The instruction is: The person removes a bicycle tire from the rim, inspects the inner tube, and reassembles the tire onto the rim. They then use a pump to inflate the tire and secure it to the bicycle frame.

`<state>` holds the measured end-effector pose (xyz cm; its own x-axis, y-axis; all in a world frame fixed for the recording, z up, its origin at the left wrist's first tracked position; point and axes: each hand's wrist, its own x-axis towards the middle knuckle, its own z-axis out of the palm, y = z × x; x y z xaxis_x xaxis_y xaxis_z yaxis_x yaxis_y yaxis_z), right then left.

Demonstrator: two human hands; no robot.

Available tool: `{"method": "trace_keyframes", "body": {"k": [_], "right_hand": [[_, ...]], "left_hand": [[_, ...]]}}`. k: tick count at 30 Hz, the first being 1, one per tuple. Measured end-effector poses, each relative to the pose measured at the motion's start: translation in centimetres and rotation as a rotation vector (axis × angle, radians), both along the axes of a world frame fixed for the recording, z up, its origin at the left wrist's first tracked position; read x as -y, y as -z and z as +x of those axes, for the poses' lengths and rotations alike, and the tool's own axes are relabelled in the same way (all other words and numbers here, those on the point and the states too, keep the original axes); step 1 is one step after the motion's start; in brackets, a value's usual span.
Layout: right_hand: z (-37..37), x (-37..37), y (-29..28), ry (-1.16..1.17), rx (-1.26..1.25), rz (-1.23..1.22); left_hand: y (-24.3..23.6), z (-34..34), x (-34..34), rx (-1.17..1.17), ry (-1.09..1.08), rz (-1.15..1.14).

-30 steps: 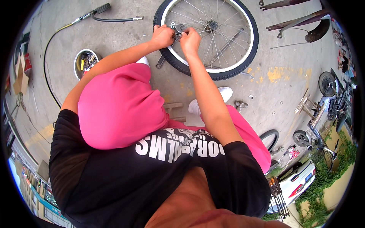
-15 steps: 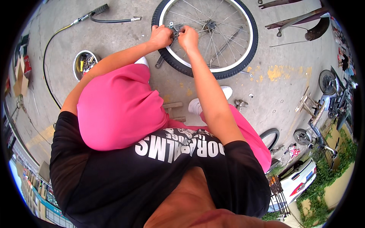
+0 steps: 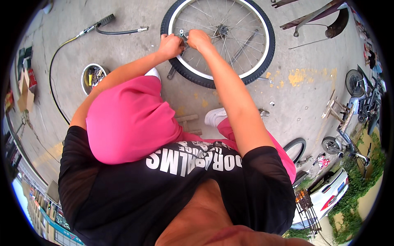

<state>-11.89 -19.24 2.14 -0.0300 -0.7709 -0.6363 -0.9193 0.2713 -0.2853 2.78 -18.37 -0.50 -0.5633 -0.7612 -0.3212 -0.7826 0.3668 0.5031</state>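
A bicycle wheel [image 3: 269, 41] with a black tyre and white rim lies flat on the concrete at the top centre. Over its left side, my left hand [image 3: 170, 46] has its fingers curled round a small metal piece [image 3: 181, 36], whose kind I cannot make out. Just right of it, my right hand [image 3: 198, 40] is closed, its fingertips by that piece; what they grip is hidden. Small nuts [image 3: 181, 32] show beside the hands. A wrench [image 3: 170, 75] lies partly under the tyre.
An air hose with inflator [image 3: 88, 29] and a bowl of tools [image 3: 92, 77] lie left. Bike fork parts [image 3: 313, 15] are top right, a low wooden stool [image 3: 186, 120] below the wheel. Parked scooters [image 3: 360, 96], a white car [image 3: 326, 197] and distant people [image 3: 371, 57] stand right.
Both hands have shifted slightly, the right one up and left and turned more palm-down over the metal piece. The whole scene sits a little differently in the view.
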Motion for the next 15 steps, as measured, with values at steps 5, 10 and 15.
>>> {"method": "trace_keyframes", "body": {"k": [5, 10, 15], "right_hand": [[-2.1, 0.5, 2.1, -0.178, 0.187, -0.049], [-2.7, 0.2, 1.6, -0.195, 0.253, -0.051], [-1.9, 0.7, 1.8, -0.288, 0.084, 0.045]], "left_hand": [[-0.1, -0.1, 0.2, -0.004, 0.01, -0.007], [-0.4, -0.2, 0.0, -0.006, 0.08, -0.06], [-0.7, -0.3, -0.1, 0.061, 0.218, -0.161]]}}
